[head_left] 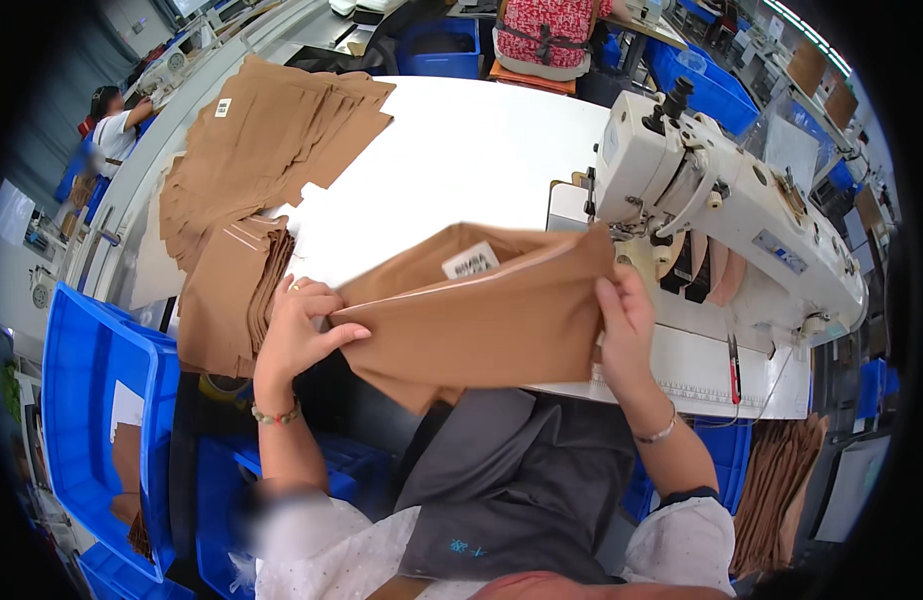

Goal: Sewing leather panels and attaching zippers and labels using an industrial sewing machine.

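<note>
I see smooth brown cloth (481,335) at the dial's centre, a pale line along its upper edge. The left hand (307,322) pinches it at nine o'clock, the right hand (629,325) at three; a rounded white sewing machine (746,205) stands at two, layered brown pieces (266,145) at ten.

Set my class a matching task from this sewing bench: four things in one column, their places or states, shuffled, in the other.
Column one
1. Sewing machine
2. Brown fabric piece
3. Red-handled tool
4. Fanned brown stack

Column two
A. Held by the left hand and right hand
B. Spread at the table's upper left
C. White, standing at the right
D. Lying near the table's front edge

Pairs: 1-C, 2-A, 3-D, 4-B
</note>
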`<state>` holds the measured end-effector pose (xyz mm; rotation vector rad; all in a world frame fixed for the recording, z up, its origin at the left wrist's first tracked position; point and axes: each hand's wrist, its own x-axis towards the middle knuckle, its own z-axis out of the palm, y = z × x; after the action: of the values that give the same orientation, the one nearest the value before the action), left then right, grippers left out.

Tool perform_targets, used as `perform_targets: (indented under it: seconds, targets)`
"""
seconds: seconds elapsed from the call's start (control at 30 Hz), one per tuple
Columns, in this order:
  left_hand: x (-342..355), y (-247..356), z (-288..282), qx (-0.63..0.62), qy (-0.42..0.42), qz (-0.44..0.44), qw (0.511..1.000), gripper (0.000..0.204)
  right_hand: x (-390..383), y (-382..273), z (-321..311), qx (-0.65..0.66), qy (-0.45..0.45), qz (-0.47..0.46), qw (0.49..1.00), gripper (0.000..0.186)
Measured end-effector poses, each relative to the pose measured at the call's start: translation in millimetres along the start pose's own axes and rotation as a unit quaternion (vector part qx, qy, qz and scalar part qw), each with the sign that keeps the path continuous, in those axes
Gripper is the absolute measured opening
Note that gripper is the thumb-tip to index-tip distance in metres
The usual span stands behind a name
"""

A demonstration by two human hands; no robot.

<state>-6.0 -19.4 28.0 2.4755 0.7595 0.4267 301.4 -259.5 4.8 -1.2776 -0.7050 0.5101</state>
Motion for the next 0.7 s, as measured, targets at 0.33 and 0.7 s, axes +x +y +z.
perform_targets:
  seconds: [0.33,0.7]
  targets:
    - [5,22,3,-0.452,0.15,-0.083,0.875,0.032,-52,-26,-27,0.027,0.143,-0.094,0.985,0.018]
    - [-27,76,75,-0.454,0.118,-0.173,0.866,0.03,-61,-6,-44,0.027,0.247,-0.094,0.964,0.019]
